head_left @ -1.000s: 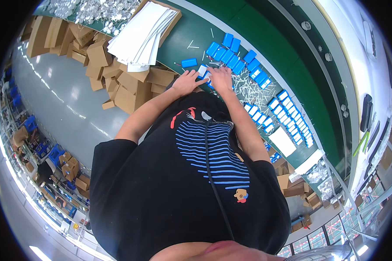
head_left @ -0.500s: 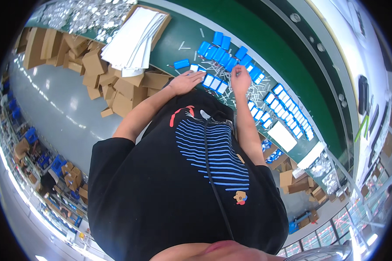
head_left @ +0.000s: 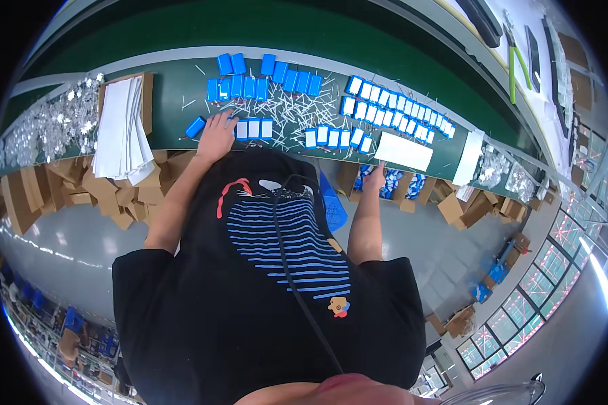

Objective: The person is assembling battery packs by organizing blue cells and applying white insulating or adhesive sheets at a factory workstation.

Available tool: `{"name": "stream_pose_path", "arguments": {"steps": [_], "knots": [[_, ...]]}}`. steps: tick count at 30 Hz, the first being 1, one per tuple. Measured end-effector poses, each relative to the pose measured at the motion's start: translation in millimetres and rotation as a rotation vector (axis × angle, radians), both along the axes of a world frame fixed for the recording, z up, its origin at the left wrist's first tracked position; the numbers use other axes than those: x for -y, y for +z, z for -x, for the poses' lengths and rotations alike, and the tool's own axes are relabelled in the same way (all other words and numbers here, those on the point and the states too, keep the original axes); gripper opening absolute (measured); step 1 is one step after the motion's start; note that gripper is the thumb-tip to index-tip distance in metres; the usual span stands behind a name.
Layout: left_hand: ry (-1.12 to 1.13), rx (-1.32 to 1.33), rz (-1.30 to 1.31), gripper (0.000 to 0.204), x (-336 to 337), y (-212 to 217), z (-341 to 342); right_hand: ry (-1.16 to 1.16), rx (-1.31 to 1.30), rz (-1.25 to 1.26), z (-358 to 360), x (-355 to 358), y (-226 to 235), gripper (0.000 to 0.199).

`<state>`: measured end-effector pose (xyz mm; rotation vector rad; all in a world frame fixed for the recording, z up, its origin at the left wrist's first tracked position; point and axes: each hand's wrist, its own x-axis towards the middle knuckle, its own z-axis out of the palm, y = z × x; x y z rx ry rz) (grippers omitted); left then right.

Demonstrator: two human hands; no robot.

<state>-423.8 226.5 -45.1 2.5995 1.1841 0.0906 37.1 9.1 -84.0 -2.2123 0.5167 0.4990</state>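
My left hand (head_left: 216, 135) rests on the green bench with its fingers spread. Its fingertips touch the left end of a short row of blue battery packs (head_left: 254, 129) with white pads on top. Just left of that hand, a single blue battery pack (head_left: 195, 127) lies at a slant. At the bench's near edge, my right hand (head_left: 374, 177) has its fingers drawn together on the near left edge of a white sheet (head_left: 405, 151). Its fingertips are small and partly hidden. Another short row of padded battery packs (head_left: 334, 138) lies between my hands.
Plain blue packs (head_left: 236, 88) sit at the back, near scattered white strips (head_left: 294, 108). Long rows of padded packs (head_left: 385, 108) lie right of them. A paper stack (head_left: 123, 128) stands at left. Cardboard boxes (head_left: 115, 196) are below the bench, and a blue stool (head_left: 331, 206) is beside me.
My right hand has moved from the packs at the back to the white sheet at the near edge. My left hand stays by the short row. The whole view has turned.
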Motion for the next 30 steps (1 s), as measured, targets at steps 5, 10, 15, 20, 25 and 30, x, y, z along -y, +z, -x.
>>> {"name": "stream_pose_path", "arguments": {"steps": [5, 10, 15, 20, 25, 30], "knots": [[0.059, 0.061, -0.009, 0.047, 0.4, 16.6, -10.7, -0.130, -0.068, -0.084, -52.6, 2.9, -43.9, 0.048], [0.176, 0.093, 0.037, 0.045, 15.6, 21.7, -6.3, -0.115, -0.074, -0.284, -46.7, 14.6, -27.1, 0.039], [0.257, 0.320, 0.125, 0.039, 4.5, 45.9, -28.6, -0.011, -0.025, -0.613, -12.9, 22.0, 54.6, 0.033], [0.237, 0.603, 0.526, 0.029, -11.5, 103.3, -91.8, 0.141, 0.047, -0.918, 35.5, 1.9, 125.8, 0.038], [0.281, 1.064, 1.298, 0.037, -17.0, 157.3, -152.7, 0.571, -0.131, -1.019, 93.8, -30.2, 174.9, 0.037], [0.473, 1.134, 1.223, 0.045, -34.6, 193.3, -144.8, 0.959, -0.263, -0.786, 103.3, -33.2, 194.5, 0.047]]}}
